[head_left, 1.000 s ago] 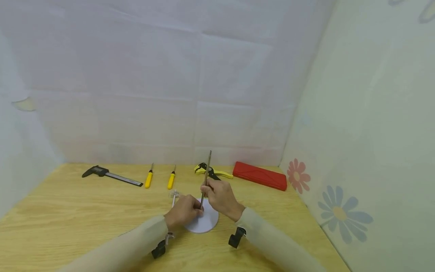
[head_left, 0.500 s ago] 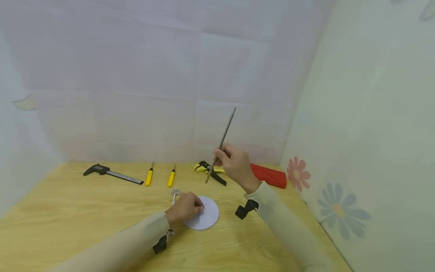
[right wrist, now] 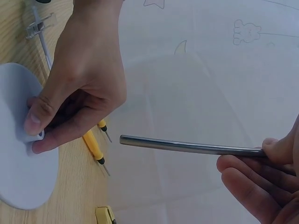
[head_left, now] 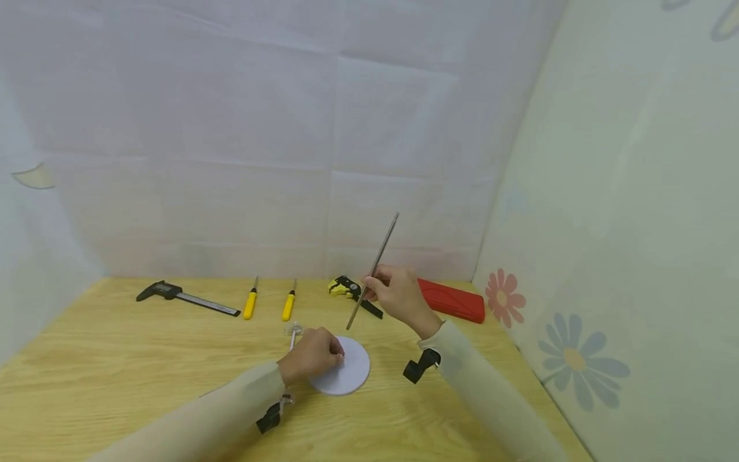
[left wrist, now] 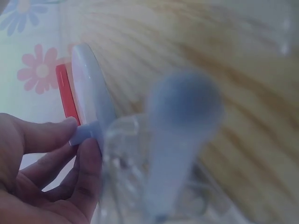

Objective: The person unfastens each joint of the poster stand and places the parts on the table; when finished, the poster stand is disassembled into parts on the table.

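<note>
A white round disc [head_left: 352, 375] lies flat on the wooden table [head_left: 115, 366]. My left hand [head_left: 337, 355] rests on its near-left part and pinches a small stub at the disc's centre [left wrist: 86, 132] between thumb and fingers. My right hand [head_left: 371, 290] is raised behind the disc and grips a thin metal rod [head_left: 381, 251] near its lower third. The rod is tilted, top end up and to the right, lower tip in the air above the disc. In the right wrist view the rod [right wrist: 187, 146] points toward the left hand [right wrist: 79, 88] on the disc [right wrist: 18, 182].
Along the back of the table lie a black caliper [head_left: 185, 297], two yellow screwdrivers [head_left: 250, 303] [head_left: 288, 305], a yellow and black plier tool [head_left: 348, 288] and a red flat case [head_left: 453, 300]. A clear plastic clip [head_left: 294, 331] sits left of the disc. Walls close in behind and right.
My right hand lifted the rod off the disc's centre, up and to the right, then dropped a little. The left hand stayed on the disc.
</note>
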